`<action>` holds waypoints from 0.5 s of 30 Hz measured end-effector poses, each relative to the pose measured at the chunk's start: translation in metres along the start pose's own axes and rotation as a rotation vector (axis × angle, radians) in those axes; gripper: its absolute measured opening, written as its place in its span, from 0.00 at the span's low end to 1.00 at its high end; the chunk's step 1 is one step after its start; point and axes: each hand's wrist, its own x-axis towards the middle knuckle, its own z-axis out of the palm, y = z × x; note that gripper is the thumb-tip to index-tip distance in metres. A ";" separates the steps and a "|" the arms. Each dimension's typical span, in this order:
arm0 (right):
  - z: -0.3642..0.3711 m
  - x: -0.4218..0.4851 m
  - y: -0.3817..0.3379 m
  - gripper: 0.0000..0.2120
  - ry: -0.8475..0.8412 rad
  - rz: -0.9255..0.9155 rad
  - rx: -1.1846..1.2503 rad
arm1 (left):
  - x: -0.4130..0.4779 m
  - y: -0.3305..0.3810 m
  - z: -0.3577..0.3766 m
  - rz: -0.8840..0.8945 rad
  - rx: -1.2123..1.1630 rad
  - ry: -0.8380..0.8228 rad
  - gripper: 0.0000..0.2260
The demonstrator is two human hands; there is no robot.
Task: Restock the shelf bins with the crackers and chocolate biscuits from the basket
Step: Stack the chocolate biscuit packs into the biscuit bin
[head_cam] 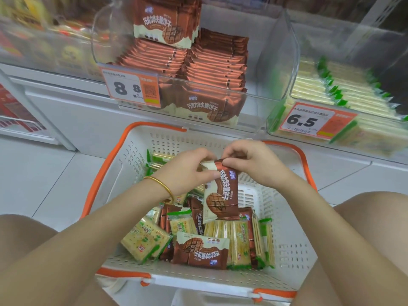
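Both hands hold one brown chocolate biscuit pack (pixel 223 195) by its top edge above the white basket (pixel 293 237). My left hand (pixel 187 171), with a gold bangle on the wrist, pinches the upper left corner. My right hand (pixel 251 162) grips the upper right corner. The pack hangs upright over the basket's middle. Below it lie several green-trimmed cracker packs (pixel 144 240) and more chocolate biscuit packs (pixel 202 250). On the shelf, the clear chocolate biscuit bin (pixel 260 120) is straight ahead and the clear cracker bin (pixel 284 82) is to its right.
The basket has orange handles (pixel 152 125) and stands on a white tiled floor (pixel 44 177) between my knees. Price tags reading 8.8 (pixel 130 87) and 6.5 (pixel 313 121) hang on the bin fronts. Another blurred bin (pixel 44 40) stands to the left.
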 end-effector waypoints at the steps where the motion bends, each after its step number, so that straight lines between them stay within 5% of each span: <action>1: -0.001 0.000 -0.008 0.06 0.042 0.000 0.078 | -0.001 0.003 -0.006 -0.007 -0.071 0.025 0.11; 5: -0.002 0.004 -0.030 0.03 0.172 0.065 0.381 | -0.005 0.012 -0.033 -0.055 -0.401 0.153 0.03; 8: -0.006 0.006 -0.041 0.15 0.052 0.118 0.483 | -0.004 0.016 -0.060 -0.031 -0.630 0.323 0.03; 10: -0.010 0.011 -0.056 0.12 0.002 0.067 0.418 | -0.001 0.020 -0.081 0.009 -0.735 0.421 0.04; 13: -0.026 0.039 -0.086 0.08 0.092 -0.016 0.444 | 0.009 0.024 -0.112 0.072 -0.700 0.592 0.03; 15: -0.041 0.070 -0.106 0.08 0.193 -0.041 0.391 | 0.015 0.015 -0.129 0.141 -0.435 0.774 0.05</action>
